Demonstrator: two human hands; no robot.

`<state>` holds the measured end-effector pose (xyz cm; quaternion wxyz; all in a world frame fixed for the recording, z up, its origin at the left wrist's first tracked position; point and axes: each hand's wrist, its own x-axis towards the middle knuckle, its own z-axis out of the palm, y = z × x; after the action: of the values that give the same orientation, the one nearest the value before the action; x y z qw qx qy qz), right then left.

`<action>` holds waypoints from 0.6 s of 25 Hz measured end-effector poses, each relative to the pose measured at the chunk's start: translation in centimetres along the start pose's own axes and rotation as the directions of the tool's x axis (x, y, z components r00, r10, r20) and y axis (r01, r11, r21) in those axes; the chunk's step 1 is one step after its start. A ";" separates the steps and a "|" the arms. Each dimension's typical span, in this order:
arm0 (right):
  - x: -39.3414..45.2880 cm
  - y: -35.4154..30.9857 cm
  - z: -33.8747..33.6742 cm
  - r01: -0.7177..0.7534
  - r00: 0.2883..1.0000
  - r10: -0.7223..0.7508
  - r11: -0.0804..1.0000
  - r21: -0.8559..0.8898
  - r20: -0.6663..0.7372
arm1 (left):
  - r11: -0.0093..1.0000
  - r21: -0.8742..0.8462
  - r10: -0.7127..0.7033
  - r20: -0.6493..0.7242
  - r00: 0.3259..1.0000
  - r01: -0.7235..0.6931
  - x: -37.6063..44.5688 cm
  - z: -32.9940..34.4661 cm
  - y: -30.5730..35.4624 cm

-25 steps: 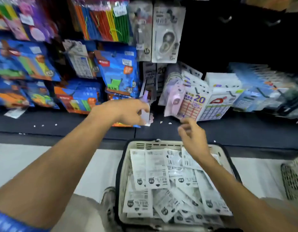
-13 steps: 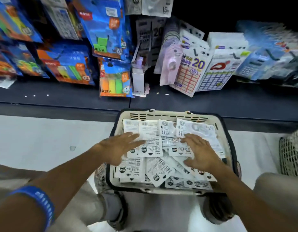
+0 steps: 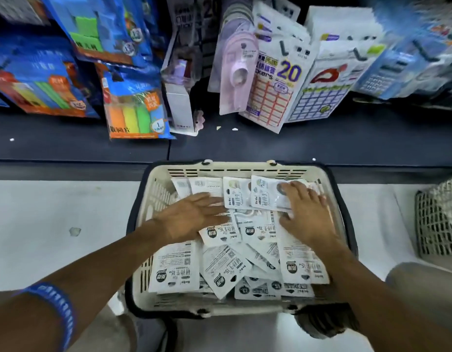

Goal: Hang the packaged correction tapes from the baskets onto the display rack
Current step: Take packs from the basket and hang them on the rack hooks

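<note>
A cream plastic basket point(image 3: 153, 199) with a dark handle stands on the floor in front of me, filled with several white packaged correction tapes point(image 3: 222, 265). My left hand point(image 3: 194, 217) lies flat on the packs at the basket's left middle, fingers straight and pointing right. My right hand point(image 3: 306, 212) rests on the packs at the far right, its fingers spread over a pack that lies face up point(image 3: 266, 195). The display rack point(image 3: 268, 80) rises behind the basket, hung with label sheets and a pink tape dispenser pack.
A dark shelf base point(image 3: 80, 143) runs across between rack and basket. Blue packs of sticky notes point(image 3: 133, 102) hang at the left. A second mesh basket point(image 3: 438, 219) stands at the right edge. My knees flank the basket on the pale floor.
My hands came down from the rack into the basket. Since half a second ago they have slid further over the packs, the right one toward the far right corner.
</note>
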<state>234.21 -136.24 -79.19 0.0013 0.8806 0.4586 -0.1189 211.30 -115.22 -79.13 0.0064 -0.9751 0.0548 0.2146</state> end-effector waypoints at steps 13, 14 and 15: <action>1.5 -4.7 -5.1 0.096 0.989 -0.084 0.991 0.096 -0.122 | -0.538 -0.839 -0.717 0.505 0.480 0.079 -7.0 -3.5 1.9; 0.8 -5.2 -6.1 0.075 0.992 -0.061 0.990 0.123 -0.111 | -0.583 -0.811 -0.722 0.542 0.429 0.044 -6.5 -2.8 3.2; 0.0 -6.0 -6.8 0.076 0.994 -0.063 0.987 0.142 -0.093 | -0.618 -0.786 -0.718 0.573 0.395 0.017 -5.8 -2.2 4.2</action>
<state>230.83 -132.00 -71.94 -0.0872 0.8663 0.4787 -0.1130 206.49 -118.84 -74.64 -0.6343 -0.4422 -0.6243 -0.1110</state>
